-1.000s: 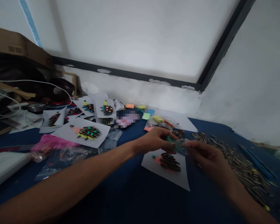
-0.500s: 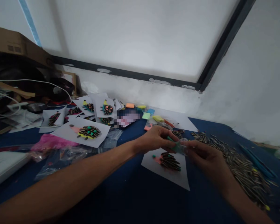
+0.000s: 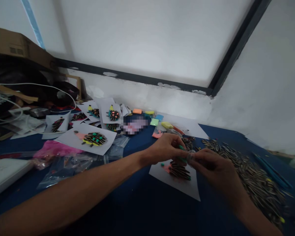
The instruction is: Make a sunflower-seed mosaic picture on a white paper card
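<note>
My left hand [image 3: 163, 149] is closed with a bit of green modelling clay [image 3: 181, 148] at its fingertips. Close against it, my right hand [image 3: 217, 168] pinches a small clear plastic bag [image 3: 191, 155]. Both are held above a white sheet [image 3: 173, 183] bearing a hedgehog figure. Striped sunflower seeds [image 3: 179, 170] form the figure's spines, set on pink clay [image 3: 166, 167] with green dots at the snout and lower edge. The fingers partly hide the clay, the bag and the sheet's upper part.
A heap of sunflower seeds [image 3: 255, 183] spreads at the right, beside a blue pouch-like object [image 3: 272, 170]. Clay packets [image 3: 154, 122] lie at the back. Finished-looking hedgehog sheets [image 3: 73, 139], plastic bags [image 3: 59, 170] and white cables [image 3: 51, 87] crowd the left.
The green clay, stretched toward the bag before, now sits closer to my left fingers. My right fingers have shifted slightly around the bag. The sheet stays put.
</note>
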Action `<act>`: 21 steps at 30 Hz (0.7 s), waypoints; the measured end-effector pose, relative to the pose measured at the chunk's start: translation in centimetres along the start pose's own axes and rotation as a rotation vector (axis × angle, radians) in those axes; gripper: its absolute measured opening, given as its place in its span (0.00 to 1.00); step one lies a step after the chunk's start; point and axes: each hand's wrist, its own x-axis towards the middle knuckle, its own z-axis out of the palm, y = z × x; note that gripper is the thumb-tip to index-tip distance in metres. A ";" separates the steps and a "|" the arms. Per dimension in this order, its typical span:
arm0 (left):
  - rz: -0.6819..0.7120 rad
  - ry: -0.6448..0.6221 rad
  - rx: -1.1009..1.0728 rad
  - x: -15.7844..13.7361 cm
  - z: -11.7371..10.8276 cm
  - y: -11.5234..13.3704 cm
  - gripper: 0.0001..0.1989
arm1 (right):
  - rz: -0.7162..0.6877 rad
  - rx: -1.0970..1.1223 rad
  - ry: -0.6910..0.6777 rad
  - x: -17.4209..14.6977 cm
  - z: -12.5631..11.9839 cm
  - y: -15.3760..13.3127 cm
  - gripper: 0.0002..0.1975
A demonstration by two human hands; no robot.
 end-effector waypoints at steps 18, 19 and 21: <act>-0.030 -0.004 -0.057 -0.4 0.5 1.3 0.06 | -0.031 0.106 0.054 0.2 -0.5 0.3 0.12; -0.038 0.002 -0.057 -0.4 0.6 1.4 0.06 | -0.006 0.164 0.051 0.3 -0.5 0.3 0.13; -0.051 -0.008 -0.048 -0.4 0.7 1.6 0.05 | 0.052 0.258 0.062 0.5 -0.6 0.3 0.15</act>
